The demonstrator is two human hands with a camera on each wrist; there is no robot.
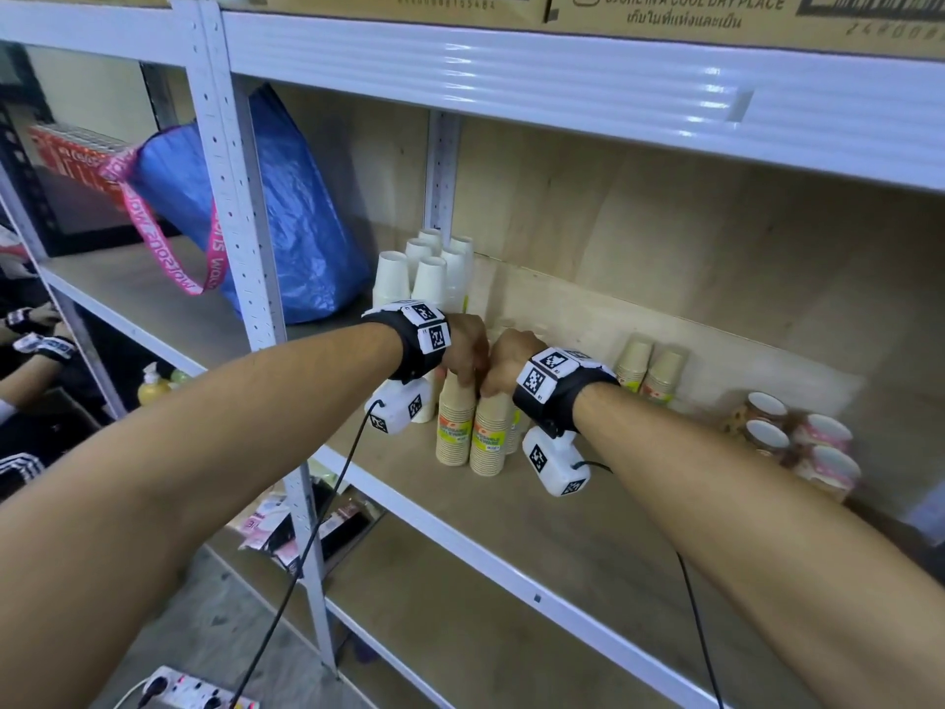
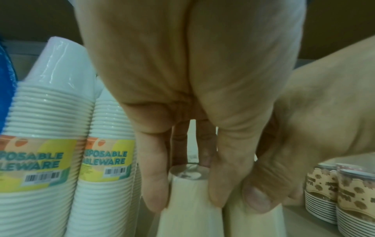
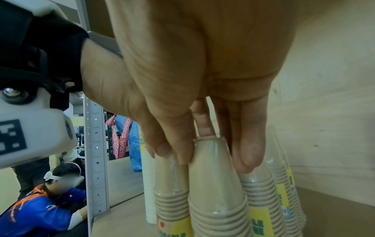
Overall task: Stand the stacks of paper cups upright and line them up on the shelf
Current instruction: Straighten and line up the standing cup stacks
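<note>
Head view, my left hand [image 1: 466, 350] grasping one tan cup stack [image 1: 454, 427] by its top, my right hand [image 1: 511, 358] grasping the neighbouring stack [image 1: 490, 434], both upright on the shelf [image 1: 588, 545], white stacks [image 1: 409, 276] far left.

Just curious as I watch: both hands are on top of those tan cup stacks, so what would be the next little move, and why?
Probably let go: the left hand and right hand pinch two tan stacks already upright, side by side.

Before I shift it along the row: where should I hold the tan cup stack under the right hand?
Hold the tan cup stack by its narrow top, from above: it stands upright, tapers upward, and neighbouring stacks crowd its sides.
</note>
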